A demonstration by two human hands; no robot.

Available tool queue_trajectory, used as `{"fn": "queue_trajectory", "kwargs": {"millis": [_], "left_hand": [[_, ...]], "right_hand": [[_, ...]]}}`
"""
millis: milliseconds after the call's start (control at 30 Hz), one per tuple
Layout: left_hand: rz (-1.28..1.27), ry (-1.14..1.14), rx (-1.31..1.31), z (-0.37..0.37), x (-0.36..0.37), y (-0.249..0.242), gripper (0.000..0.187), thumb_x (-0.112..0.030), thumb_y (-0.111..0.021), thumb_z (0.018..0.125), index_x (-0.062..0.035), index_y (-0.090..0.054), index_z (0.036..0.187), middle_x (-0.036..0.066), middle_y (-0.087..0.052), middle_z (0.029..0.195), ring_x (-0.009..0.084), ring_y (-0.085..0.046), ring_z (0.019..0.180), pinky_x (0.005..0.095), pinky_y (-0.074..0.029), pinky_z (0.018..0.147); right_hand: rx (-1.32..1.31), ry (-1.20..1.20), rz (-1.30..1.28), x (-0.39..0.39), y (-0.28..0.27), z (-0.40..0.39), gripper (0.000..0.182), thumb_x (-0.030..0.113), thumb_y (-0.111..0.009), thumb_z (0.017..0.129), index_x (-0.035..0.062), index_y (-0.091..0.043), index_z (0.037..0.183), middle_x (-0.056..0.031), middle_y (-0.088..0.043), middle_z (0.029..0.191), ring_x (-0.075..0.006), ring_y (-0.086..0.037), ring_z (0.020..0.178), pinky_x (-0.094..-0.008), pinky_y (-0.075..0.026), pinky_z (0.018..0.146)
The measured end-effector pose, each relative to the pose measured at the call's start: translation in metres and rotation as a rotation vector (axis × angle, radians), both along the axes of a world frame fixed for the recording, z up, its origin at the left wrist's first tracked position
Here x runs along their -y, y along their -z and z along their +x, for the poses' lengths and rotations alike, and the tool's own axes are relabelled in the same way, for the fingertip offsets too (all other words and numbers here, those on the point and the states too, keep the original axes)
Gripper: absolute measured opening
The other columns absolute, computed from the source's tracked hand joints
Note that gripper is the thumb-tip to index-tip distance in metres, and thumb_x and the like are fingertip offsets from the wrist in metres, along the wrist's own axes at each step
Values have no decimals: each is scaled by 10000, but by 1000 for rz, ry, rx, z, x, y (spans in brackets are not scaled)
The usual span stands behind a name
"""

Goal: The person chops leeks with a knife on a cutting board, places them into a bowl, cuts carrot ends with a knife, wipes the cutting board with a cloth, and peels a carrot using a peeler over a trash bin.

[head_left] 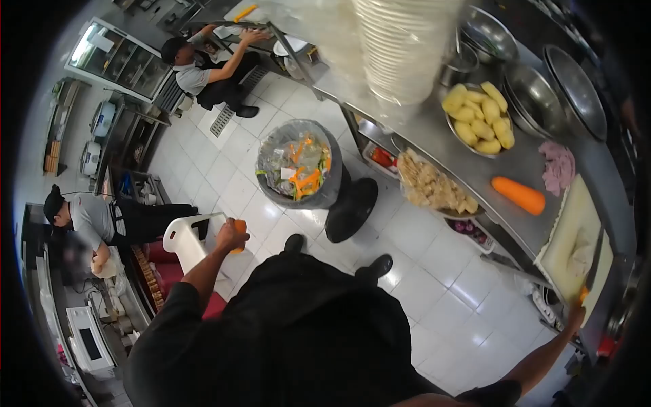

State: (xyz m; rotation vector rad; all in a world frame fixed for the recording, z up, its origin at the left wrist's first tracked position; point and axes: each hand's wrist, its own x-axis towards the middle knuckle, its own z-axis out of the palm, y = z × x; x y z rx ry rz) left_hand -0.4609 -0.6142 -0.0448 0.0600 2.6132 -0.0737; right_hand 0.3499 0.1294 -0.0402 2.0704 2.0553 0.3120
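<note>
My left hand (230, 237) is closed around an orange carrot (240, 226), out to the left above the floor. Just behind it is a white plastic stool (182, 239). My right hand (576, 317), at the far right, is wrapped round the orange handle of a knife (598, 249). The knife's blade lies over a worn whitish cutting board (555, 255) on the steel counter. Another large carrot (518, 195) rests on the counter, near a crumpled pink cloth (558, 168). Beyond it stands a metal bowl of peeled potatoes (478, 118).
A lined bin (298, 166) holding orange and green peelings stands on the tiled floor, its black lid or base (351, 210) beside it. Stacked plastic tubs (400, 47) and steel bowls (536, 98) occupy the counter. Two people (210, 71) work at the left and back.
</note>
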Motion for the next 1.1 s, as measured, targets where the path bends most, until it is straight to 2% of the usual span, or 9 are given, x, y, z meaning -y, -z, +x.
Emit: {"fn": "queue_trajectory", "kwargs": {"millis": [100,133,167,200,300,400,500,733,1100], "left_hand": [[57,-49,-15,-16,30,13,727,-294,-712,623,36,-431,1206,234,-577,1112,345,-581,1043,393,-476,886],[97,-82,-12,-22,37,14,740,-293,-716,620,38,-428,1216,236,-581,1110,345,-583,1040,391,-478,886],[134,-118,-3,-27,50,18,753,-293,-720,618,40,-426,1226,238,-584,1108,344,-585,1037,389,-479,885],[160,-165,10,-35,63,26,753,-288,-723,619,42,-426,1227,238,-588,1103,343,-590,1028,388,-482,881],[271,-330,52,-66,112,58,745,-275,-731,622,50,-432,1221,236,-596,1094,337,-603,1002,385,-491,864],[434,-562,78,-91,175,105,660,-249,-730,647,52,-476,1175,193,-611,1041,293,-622,942,396,-511,811],[840,-1051,243,-116,231,113,529,-231,-696,694,32,-507,1112,148,-605,974,251,-624,879,404,-522,757],[1891,-1177,406,-212,270,56,291,-281,-510,853,-83,-515,1066,102,-591,936,269,-602,875,430,-505,824],[2222,-850,607,-400,123,-84,372,-235,-505,880,-10,-478,1175,128,-578,1128,272,-557,1067,411,-422,979]], "right_hand": [[84,-188,-24,29,53,36,389,315,-505,805,-46,-608,910,-277,-627,819,-466,-593,790,-548,-435,694],[-480,30,327,84,52,-7,292,259,-515,811,-27,-578,816,-193,-600,667,-373,-583,606,-487,-440,560],[-780,175,198,126,50,-30,234,222,-491,848,20,-518,732,-89,-518,585,-206,-519,496,-368,-399,439],[-934,-4,352,176,62,-54,256,243,-479,890,65,-455,708,-23,-455,584,-95,-431,488,-276,-346,398],[-1467,73,350,353,37,-195,370,386,-497,920,73,-411,743,-16,-405,592,-87,-386,482,-228,-309,401],[-1555,247,239,499,26,-320,432,229,-515,877,55,-384,1250,-70,-560,757,-78,-424,494,-194,-295,391],[-1581,380,-64,585,12,-449,454,53,-577,729,57,-465,1169,-12,-453,610,-83,-386,407,-200,-281,359],[-1744,115,-766,614,26,-705,321,14,-529,800,31,-454,1112,-83,-563,725,-98,-424,402,-221,-338,358],[-1986,9,-898,597,-10,-846,347,257,-397,938,31,-467,1192,-24,-470,666,-84,-411,454,-213,-342,395]]}}
